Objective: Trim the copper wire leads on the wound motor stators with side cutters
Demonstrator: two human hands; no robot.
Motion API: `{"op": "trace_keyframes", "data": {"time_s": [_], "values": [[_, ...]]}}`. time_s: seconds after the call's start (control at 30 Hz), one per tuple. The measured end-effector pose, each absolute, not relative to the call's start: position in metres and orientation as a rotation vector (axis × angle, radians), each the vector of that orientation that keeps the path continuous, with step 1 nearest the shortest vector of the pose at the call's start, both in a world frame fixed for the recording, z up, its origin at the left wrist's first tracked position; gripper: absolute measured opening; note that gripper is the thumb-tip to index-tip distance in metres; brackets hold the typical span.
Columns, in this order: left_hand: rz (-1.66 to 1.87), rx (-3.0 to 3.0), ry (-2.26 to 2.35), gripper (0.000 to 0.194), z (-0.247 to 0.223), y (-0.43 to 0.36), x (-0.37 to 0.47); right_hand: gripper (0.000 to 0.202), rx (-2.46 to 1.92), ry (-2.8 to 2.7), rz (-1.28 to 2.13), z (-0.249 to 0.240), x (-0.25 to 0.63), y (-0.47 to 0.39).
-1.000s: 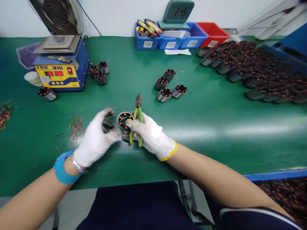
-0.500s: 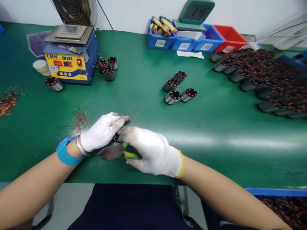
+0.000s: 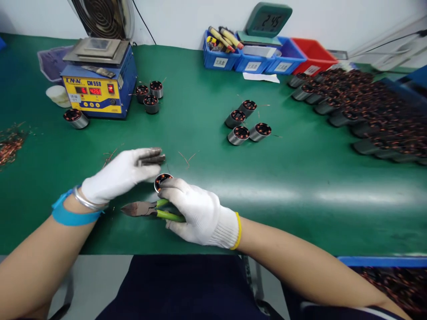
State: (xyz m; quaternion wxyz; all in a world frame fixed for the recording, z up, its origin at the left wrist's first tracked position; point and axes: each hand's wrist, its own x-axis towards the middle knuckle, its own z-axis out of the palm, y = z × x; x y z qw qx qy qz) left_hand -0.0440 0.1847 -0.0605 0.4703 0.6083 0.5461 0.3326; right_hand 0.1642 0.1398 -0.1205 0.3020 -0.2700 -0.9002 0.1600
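My right hand (image 3: 196, 211), in a white glove with a yellow cuff, is closed around green-handled diagonal cutters (image 3: 142, 209) whose jaws point left. Its fingertips also rest on a motor stator (image 3: 163, 182) with copper windings, partly hidden beneath them. To the left of the stator is my left hand (image 3: 123, 171), gloved in white with darkened fingertips. Its fingers stretch to the right and hold nothing. Clipped copper wires (image 3: 111, 156) lie partly hidden behind that hand, and a few loose wire bits (image 3: 188, 159) lie beyond the stator.
Several stators (image 3: 239, 134) stand in the middle of the green bench (image 3: 300, 213). More stand near the blue-yellow CM558 unit (image 3: 96, 93). Rows of stators (image 3: 347, 118) fill the right side. Blue tool boxes (image 3: 220, 62) and a red box (image 3: 313, 55) line the back.
My left hand has drawn back to the left, away from the stator, and its fingers have straightened. My right hand has shifted slightly left with the cutters, uncovering more of the stator.
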Motion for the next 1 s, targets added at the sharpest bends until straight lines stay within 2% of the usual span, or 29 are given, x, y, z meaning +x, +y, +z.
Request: {"op": "trace_keyframes", "data": {"time_s": [0.1, 0.33, 0.6, 0.77, 1.0], "values": [[0.780, 1.374, 1.198, 0.083, -0.068, 0.170, -0.029, 0.049, -0.653, -2.229, 0.420, -0.113, 0.176, 0.143], [0.891, 1.362, 1.116, 0.074, -0.087, 0.166, -0.023, 0.048, -1.245, -2.506, 0.108, -0.095, 0.212, 0.172], [0.882, 1.374, 1.080, 0.073, -0.089, 0.171, -0.023, 0.054, -1.272, -2.834, -0.337, -0.070, 0.212, 0.185], [0.880, 1.411, 1.036, 0.070, -0.091, 0.172, -0.023, 0.053, -1.314, -2.968, -0.419, -0.047, 0.201, 0.185], [0.858, 1.403, 1.001, 0.071, -0.091, 0.173, -0.024, 0.032, -1.421, -3.000, -0.348, -0.043, 0.199, 0.191]]}}
